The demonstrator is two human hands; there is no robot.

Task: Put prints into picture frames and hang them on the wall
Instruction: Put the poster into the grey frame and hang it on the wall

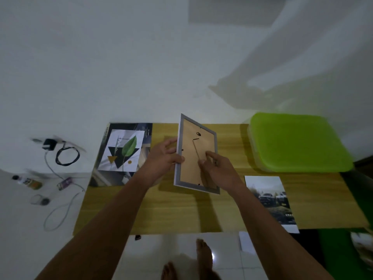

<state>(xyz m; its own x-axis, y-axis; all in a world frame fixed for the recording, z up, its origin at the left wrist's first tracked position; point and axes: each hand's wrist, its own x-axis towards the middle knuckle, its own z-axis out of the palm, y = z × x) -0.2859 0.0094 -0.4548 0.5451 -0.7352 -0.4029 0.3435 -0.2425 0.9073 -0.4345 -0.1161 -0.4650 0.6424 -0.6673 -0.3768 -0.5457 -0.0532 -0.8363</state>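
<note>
On the left of the worktop (181,211) lies the leaf print (123,151), flat and loose. My left grip (164,156) is clamped round the left edge of the picture frame (189,164), which I hold tilted above the worktop's middle, brown backing towards me. My right grip (218,168) has fingertips on that backing beside the strut; whether they pinch it I cannot tell. I judge the frame light and stiff, with any glazing fragile, so the grey rim is the place to hold. The car print (270,201) lies further right, thin and likely to crease.
</note>
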